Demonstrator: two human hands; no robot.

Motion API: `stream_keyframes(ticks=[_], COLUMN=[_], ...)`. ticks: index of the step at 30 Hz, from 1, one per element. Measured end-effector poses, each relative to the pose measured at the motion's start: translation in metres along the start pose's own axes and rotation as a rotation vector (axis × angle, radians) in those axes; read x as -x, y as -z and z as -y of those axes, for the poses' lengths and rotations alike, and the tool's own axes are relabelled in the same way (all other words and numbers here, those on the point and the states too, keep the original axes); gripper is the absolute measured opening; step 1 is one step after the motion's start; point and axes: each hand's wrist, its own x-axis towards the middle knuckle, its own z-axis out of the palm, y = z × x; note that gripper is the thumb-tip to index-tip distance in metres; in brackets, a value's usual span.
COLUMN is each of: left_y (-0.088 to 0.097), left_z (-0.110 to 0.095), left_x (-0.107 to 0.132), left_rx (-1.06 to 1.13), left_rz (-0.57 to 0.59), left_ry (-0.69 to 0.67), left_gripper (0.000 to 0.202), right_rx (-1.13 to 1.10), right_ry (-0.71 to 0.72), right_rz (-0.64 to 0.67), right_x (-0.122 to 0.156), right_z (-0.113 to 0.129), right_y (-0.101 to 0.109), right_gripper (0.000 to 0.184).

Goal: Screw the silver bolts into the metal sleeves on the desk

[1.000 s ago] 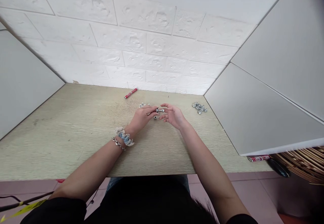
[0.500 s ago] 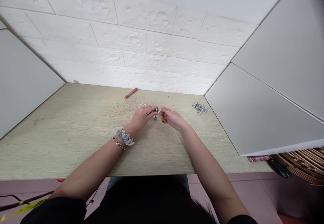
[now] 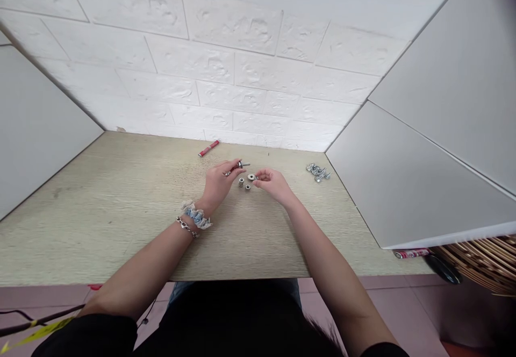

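A person's 2 bare hands work close together over a pale wood-grain tabletop (image 3: 133, 228), seen from above. The left hand (image 3: 217, 183) grasps a silver bolt (image 3: 244, 164) between thumb and fingertips; its thin shank points right, toward the other hand, and its wider end sits at the fingers. A further bit of silver metal (image 3: 228, 173) shows at the left palm, too small to identify. The right hand (image 3: 274, 186) has its thumb and fingers closed at the edge of a round metal washer-like piece (image 3: 251, 177) with a dark centre hole. Whether that piece also touches the tabletop, I cannot tell.

2 small metal nuts (image 3: 241, 182) rest on the wood just below the gap between the hands. Well to the right, near a white side panel (image 3: 363, 169), lies a loose cluster of silver bolts (image 3: 317, 172). Beyond the left hand, near the white brick-patterned wall (image 3: 213, 66), is a slim red tube (image 3: 208, 148), set at a slant.

The left wrist wears a pale blue and white scrunchie (image 3: 196, 216) and a silver chain bracelet (image 3: 186, 227). At far right, a wicker basket (image 3: 484, 260) stands beside a second red tube (image 3: 411, 252).
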Motion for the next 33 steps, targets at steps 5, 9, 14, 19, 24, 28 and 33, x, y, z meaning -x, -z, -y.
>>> stream_keyframes(ticks=[5, 9, 14, 19, 24, 28, 33], left_y=[0.003, 0.003, 0.003, 0.003, 0.001, 0.001, 0.001], left_z=[0.000, -0.001, -0.001, -0.002, -0.001, -0.002, -0.003], left_x=[-0.002, -0.003, -0.003, -0.002, -0.001, -0.001, -0.001], left_rx=[0.025, 0.014, 0.021, 0.028, 0.024, 0.008, 0.004], left_rz=[-0.084, -0.076, -0.054, -0.050, -0.046, -0.035, -0.013], left_ry=[0.013, 0.010, 0.010, 0.016, 0.006, -0.007, 0.002], left_gripper=[0.023, 0.022, 0.020, 0.021, 0.020, 0.020, 0.021], right_rx=[0.268, 0.295, 0.203, 0.264, 0.360, 0.411, 0.428], right_ry=[0.069, 0.098, 0.067, 0.073, 0.110, 0.140, 0.151], right_rz=[-0.006, 0.025, 0.031, 0.056, 0.095, 0.088, 0.077], right_x=[0.000, -0.001, -0.002, -0.003, -0.003, -0.003, -0.004], right_z=[-0.007, -0.010, -0.010, -0.010, -0.010, -0.011, -0.013], right_y=[-0.005, -0.007, -0.008, -0.009, -0.012, -0.012, -0.011], right_gripper=[0.020, 0.019, 0.024, 0.025, 0.026, 0.026, 0.026])
